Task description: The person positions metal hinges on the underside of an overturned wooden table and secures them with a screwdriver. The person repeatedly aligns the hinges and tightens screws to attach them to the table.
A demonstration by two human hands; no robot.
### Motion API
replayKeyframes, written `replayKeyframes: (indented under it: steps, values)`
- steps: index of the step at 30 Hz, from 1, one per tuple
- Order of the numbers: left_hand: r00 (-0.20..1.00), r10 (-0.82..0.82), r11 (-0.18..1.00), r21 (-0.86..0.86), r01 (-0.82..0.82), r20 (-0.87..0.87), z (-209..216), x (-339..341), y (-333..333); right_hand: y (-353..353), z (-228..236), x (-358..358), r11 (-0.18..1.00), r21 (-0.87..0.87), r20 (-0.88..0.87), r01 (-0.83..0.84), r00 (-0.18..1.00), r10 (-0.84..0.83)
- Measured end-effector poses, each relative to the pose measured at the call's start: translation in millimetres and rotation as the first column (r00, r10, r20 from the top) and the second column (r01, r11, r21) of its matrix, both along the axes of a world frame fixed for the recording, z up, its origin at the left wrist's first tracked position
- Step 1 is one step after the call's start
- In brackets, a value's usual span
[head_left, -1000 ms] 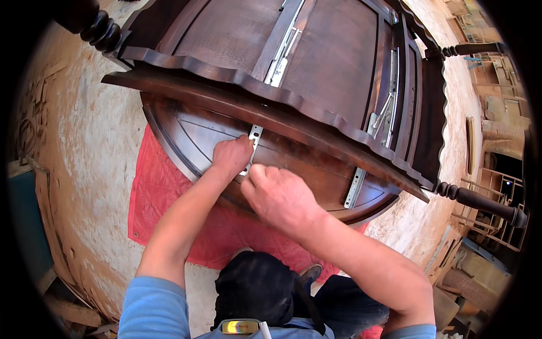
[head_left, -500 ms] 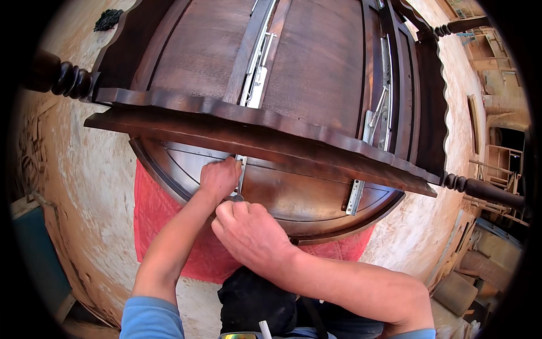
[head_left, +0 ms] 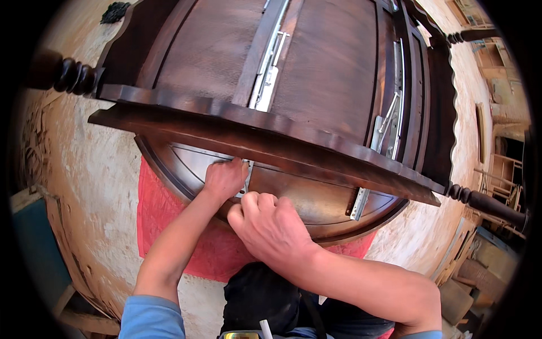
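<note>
A dark-stained round-edged wooden panel (head_left: 305,189) lies under a large upturned wooden table frame (head_left: 226,121). My left hand (head_left: 226,178) is closed at a perforated metal rail (head_left: 247,179) on the panel, its fingertips against the rail's edge. Just nearer to me, my right hand (head_left: 274,223) is curled by the rail's near end. Whatever its fingers hold is hidden beneath them. A second metal rail (head_left: 359,203) sits farther right on the panel, apart from both hands.
Beneath the panel spreads a red cloth (head_left: 164,226). Turned legs (head_left: 68,79) stick out from the frame's corners, and metal slides (head_left: 265,85) run along its underside. Wooden furniture parts (head_left: 502,175) stand at the far right. A dark bundle (head_left: 114,12) lies at the upper left.
The whole view has shifted slightly. My right hand has moved a little to the right, and the dark grey piece that showed by its fingertips is out of sight. My left hand stays at the rail.
</note>
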State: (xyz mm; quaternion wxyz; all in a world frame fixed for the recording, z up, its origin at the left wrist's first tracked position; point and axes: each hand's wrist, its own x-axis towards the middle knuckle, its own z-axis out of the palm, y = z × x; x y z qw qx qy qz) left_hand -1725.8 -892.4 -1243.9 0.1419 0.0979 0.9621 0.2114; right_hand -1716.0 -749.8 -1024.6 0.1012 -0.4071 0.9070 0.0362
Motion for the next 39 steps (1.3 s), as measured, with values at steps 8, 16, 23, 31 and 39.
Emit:
replayKeyframes:
  steps: [8,16,23,31,39]
  values:
    - [0.998,-0.028,0.999,0.016,0.029,-0.06,-1.0,-2.7,-0.7,-0.8,-4.7,-11.4,0.96,0.025,0.314,0.281,0.909,-0.274]
    - [0.999,-0.037,0.999,0.031,0.038,-0.03,-4.1,4.1,-4.2,-1.3,11.9,-10.0,0.966,0.231,0.173,-0.114,0.982,0.075]
    - [0.991,-0.089,0.993,0.082,0.081,0.098,9.1,-7.6,-10.7,-17.1,2.4,-22.2,0.984,0.171,0.323,0.041,0.941,-0.095]
    - [0.978,-0.136,0.989,0.072,0.125,0.16,17.0,-12.8,-16.8,-21.2,18.8,-32.5,0.938,0.347,0.303,-0.001,0.946,-0.111]
    - [0.966,-0.238,0.97,0.082,0.23,0.105,24.7,-15.3,-16.8,-7.8,4.1,-29.5,0.941,0.334,0.332,-0.057,0.941,-0.061]
